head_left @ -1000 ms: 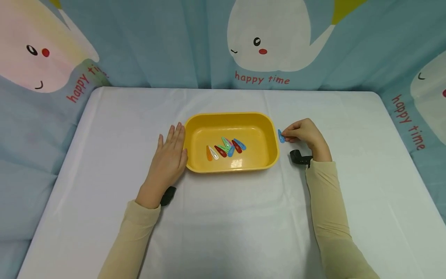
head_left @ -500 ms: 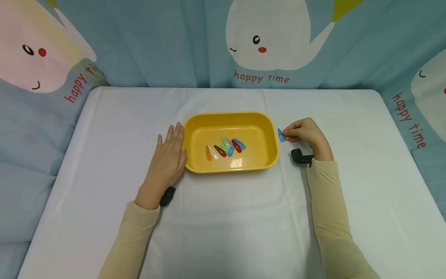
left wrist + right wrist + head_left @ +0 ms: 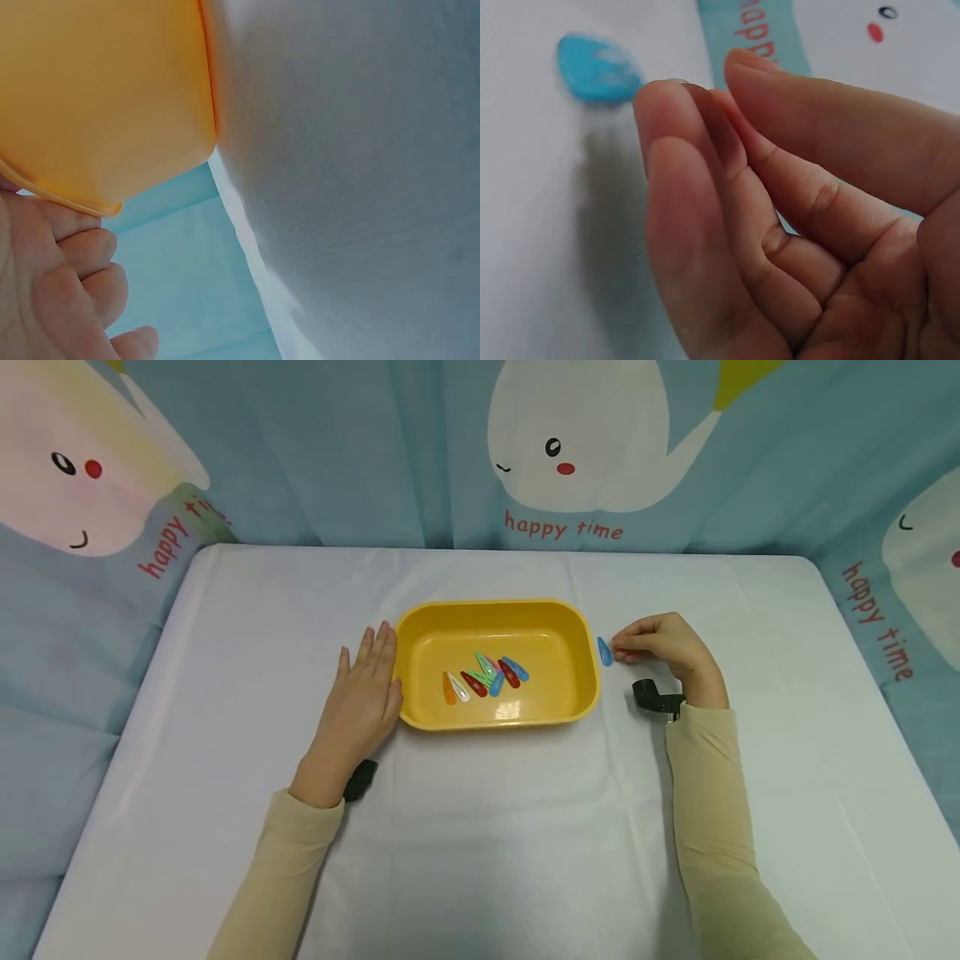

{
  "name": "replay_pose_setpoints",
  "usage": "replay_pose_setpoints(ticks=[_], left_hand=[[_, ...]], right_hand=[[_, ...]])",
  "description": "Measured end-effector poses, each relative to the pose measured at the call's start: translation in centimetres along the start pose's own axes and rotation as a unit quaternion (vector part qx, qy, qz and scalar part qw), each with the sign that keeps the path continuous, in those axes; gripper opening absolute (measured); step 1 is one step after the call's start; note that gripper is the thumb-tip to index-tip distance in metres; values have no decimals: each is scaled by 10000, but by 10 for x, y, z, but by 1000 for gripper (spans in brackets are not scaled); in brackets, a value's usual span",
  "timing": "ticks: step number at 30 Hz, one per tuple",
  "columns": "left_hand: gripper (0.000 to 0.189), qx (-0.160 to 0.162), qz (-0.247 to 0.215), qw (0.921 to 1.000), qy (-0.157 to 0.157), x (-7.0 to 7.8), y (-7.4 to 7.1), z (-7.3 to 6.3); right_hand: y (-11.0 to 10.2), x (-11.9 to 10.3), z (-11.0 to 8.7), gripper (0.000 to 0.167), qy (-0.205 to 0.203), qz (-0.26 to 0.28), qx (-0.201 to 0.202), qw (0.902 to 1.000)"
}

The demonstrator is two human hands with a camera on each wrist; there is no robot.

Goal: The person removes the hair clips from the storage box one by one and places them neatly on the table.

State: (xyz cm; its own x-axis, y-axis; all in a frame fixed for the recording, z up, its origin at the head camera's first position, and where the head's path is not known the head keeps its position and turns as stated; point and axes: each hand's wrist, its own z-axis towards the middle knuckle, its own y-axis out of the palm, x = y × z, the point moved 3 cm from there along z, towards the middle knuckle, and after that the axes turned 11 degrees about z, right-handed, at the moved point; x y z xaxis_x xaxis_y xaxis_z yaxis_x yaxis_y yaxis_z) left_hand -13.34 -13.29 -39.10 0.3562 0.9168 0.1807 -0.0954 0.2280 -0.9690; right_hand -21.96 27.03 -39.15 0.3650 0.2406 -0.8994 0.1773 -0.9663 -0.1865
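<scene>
A yellow plastic tray [image 3: 495, 727] holds several snap hair clips [image 3: 474, 683] in orange, white, red, green, pink and blue. My left hand [image 3: 358, 700] lies along the tray's left side with straight fingers; in the left wrist view its fingers [image 3: 90, 251] touch the rim. Just outside the tray's right edge is a blue hair clip [image 3: 604, 652]. Beside that clip, to its right, is my right hand [image 3: 667, 647], with loosely bent fingers and nothing between thumb and fingertips. In the right wrist view the blue clip [image 3: 596, 69] shows beyond the fingertips, blurred.
A white cloth covers the table [image 3: 495, 843]. Behind it and at both sides hangs a light blue curtain [image 3: 352, 460] with printed whales. Black wrist cameras stick out at both wrists, the right one [image 3: 654, 697] low over the cloth.
The fingers of my right hand have let go of the blue hair clip and drawn slightly right. The clip stays beside the tray. My left hand has not moved.
</scene>
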Motion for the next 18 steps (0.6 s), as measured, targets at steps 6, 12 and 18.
replay_pose_setpoints(ticks=[6, 12, 18], left_hand=[[56, -75, -23, 9999, -72, 1, -1, -1], [57, -25, 38, 10000, -32, 0, -1, -1], [57, -27, 85, 10000, -22, 0, 0, 0]], right_hand=[[7, -18, -10, 27, -465, -175, -58, 9987], [20, -38, -21, 22, -927, -232, -236, 9951], [38, -59, -28, 20, -1173, -456, -545, 9906]])
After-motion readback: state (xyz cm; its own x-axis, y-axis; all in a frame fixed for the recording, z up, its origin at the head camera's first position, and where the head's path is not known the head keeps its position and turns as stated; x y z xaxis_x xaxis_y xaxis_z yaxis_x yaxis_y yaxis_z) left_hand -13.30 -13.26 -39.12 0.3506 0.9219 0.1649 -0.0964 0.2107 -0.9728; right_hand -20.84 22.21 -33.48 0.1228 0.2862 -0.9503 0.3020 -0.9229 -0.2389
